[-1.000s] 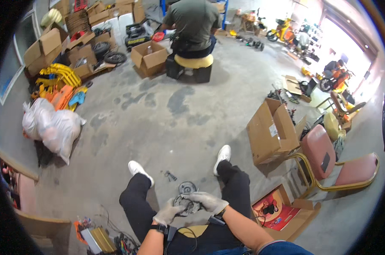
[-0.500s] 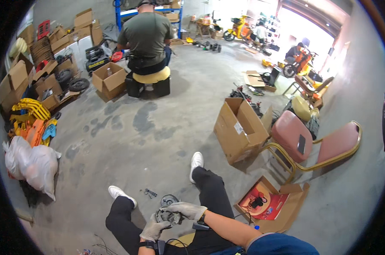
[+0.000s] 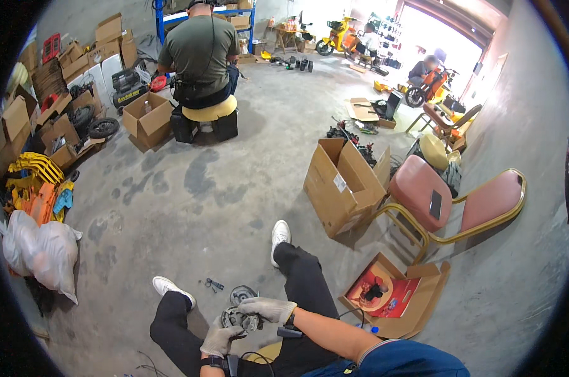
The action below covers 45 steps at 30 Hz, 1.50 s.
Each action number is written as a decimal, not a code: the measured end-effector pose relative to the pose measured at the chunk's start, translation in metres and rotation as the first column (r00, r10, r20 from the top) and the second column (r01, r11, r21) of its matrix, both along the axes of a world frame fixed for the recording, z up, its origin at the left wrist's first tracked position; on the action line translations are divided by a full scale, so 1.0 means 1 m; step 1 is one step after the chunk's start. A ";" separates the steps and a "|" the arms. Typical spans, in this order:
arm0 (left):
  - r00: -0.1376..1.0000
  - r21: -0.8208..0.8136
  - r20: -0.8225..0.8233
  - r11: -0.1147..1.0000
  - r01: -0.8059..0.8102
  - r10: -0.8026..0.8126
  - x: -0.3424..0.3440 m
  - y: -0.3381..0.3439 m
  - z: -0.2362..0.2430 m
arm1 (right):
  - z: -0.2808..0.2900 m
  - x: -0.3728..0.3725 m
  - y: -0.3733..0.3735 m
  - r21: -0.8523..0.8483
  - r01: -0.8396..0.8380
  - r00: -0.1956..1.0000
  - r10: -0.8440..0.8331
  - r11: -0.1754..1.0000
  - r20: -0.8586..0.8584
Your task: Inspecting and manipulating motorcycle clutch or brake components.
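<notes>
Between my knees I hold a round grey metal part point(image 3: 239, 319) that looks like a drum-brake plate with curved shoes. My left hand point(image 3: 220, 338), in a pale work glove, grips its near left edge. From the right, my gloved right hand point(image 3: 267, 309) is closed over its upper right side, hiding part of it. Just beyond on the floor lies a second round, dark-rimmed metal disc point(image 3: 242, 294). A few small dark metal pieces point(image 3: 213, 284) are to its left; their kind is too small to tell.
A tall cardboard box point(image 3: 335, 195), pink chairs point(image 3: 421, 195) and an opened flat carton point(image 3: 416, 314) stand at right. White plastic bags point(image 3: 52, 257) and yellow parts point(image 3: 36, 169) line the left. Ahead, a co-worker point(image 3: 201, 60) sits back-turned beside an open box point(image 3: 147, 122).
The whole view has shifted slightly, so the room sits a little further left and up. Both hands keep their hold on the drum-brake plate, with only slight movement.
</notes>
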<state>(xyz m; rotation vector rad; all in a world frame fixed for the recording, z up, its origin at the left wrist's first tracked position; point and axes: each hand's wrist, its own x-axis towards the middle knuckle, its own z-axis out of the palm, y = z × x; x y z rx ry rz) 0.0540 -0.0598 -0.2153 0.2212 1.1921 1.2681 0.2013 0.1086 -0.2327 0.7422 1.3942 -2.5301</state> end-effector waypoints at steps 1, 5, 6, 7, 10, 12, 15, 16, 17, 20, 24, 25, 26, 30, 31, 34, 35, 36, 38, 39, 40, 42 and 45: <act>1.000 0.006 0.002 1.000 -0.005 0.005 0.000 0.000 0.001 | -0.002 0.000 0.000 -0.043 0.010 1.000 -0.009 0.999 0.011; 0.999 0.017 -0.014 0.999 -0.033 0.034 0.001 0.002 0.005 | -0.004 -0.002 -0.001 0.023 -0.012 1.000 0.012 1.000 -0.014; 0.999 0.025 -0.026 0.999 -0.035 0.035 0.001 0.004 0.005 | -0.003 -0.002 0.000 0.091 -0.029 0.999 0.025 0.995 0.040; 0.999 0.028 -0.039 0.999 -0.028 0.029 0.001 0.003 0.005 | -0.001 -0.001 -0.002 -0.059 0.013 1.000 -0.011 0.998 0.028; 0.998 0.089 0.043 0.995 -0.045 0.041 0.001 0.002 0.005 | 0.005 0.000 -0.001 0.077 -0.008 1.000 0.007 0.997 0.001; 0.996 0.024 0.050 0.997 -0.074 0.073 0.000 0.000 0.005 | 0.007 -0.001 -0.001 0.037 -0.040 0.998 0.038 0.999 0.049; 0.995 0.024 0.091 0.999 -0.030 0.028 0.000 -0.001 0.006 | 0.007 -0.001 -0.001 -0.010 0.022 0.997 -0.021 1.000 0.069; 0.997 0.044 0.073 0.998 -0.043 0.040 0.000 0.000 0.007 | 0.007 -0.001 0.000 -0.032 0.030 0.998 -0.028 0.999 0.050; 0.997 0.067 0.055 0.996 -0.055 0.051 0.001 0.001 0.008 | 0.005 -0.001 0.000 -0.039 0.029 0.998 -0.027 0.999 0.060; 0.996 0.079 0.071 0.996 -0.052 0.046 0.000 0.003 0.012 | 0.001 -0.001 -0.001 -0.075 0.049 0.998 -0.046 0.996 0.047; 0.990 0.141 0.133 0.988 -0.064 0.045 0.001 -0.002 0.011 | -0.004 -0.006 -0.003 0.212 0.186 0.982 -0.174 0.959 -0.075; 0.988 0.117 0.147 0.991 -0.072 0.054 0.001 -0.003 0.007 | -0.004 -0.003 -0.001 0.088 0.156 0.986 -0.151 0.984 -0.063; 0.982 0.164 0.181 0.983 -0.079 0.049 0.001 -0.004 0.003 | -0.003 0.001 0.003 -0.012 0.076 0.996 -0.075 0.997 0.050; 0.994 0.236 0.093 0.969 -0.069 0.048 -0.001 -0.007 -0.015 | -0.003 -0.002 0.002 -0.201 0.153 0.986 -0.163 0.968 -0.035; 0.993 0.162 0.093 0.982 -0.093 0.079 -0.002 -0.009 -0.018 | -0.002 -0.002 0.002 -0.215 0.141 0.990 -0.141 0.966 0.014; 0.991 0.101 0.116 0.992 -0.071 0.059 -0.003 -0.009 -0.023 | 0.002 -0.006 0.001 -0.222 0.135 0.991 -0.130 0.966 0.036; 0.994 0.063 0.061 0.994 -0.094 0.090 -0.003 -0.009 -0.024 | 0.003 -0.006 0.001 -0.219 0.138 0.990 -0.134 0.966 0.035; 0.994 0.018 0.002 0.994 -0.106 0.106 -0.002 -0.009 -0.023 | 0.005 -0.006 0.001 -0.196 0.155 0.987 -0.144 0.968 0.071; 0.992 0.071 0.029 0.990 -0.121 0.119 -0.003 -0.009 -0.022 | 0.007 -0.006 0.002 -0.235 0.127 0.992 -0.127 0.964 0.016; 0.992 0.156 0.058 0.980 -0.123 0.115 -0.003 -0.009 -0.021 | 0.008 -0.006 0.002 -0.225 0.141 0.990 -0.138 0.964 0.030; 0.991 0.123 0.052 0.984 -0.129 0.124 -0.004 -0.009 -0.021 | 0.009 -0.007 0.002 -0.249 0.108 0.994 -0.113 0.962 -0.004; 0.992 0.143 0.036 0.982 -0.127 0.123 -0.005 -0.010 -0.022 | 0.009 -0.007 0.000 -0.180 0.177 0.984 -0.171 0.968 0.047; 0.993 0.061 0.065 0.993 -0.103 0.099 -0.007 -0.012 -0.024 | 0.009 -0.007 0.000 -0.071 0.117 0.991 -0.113 0.991 0.066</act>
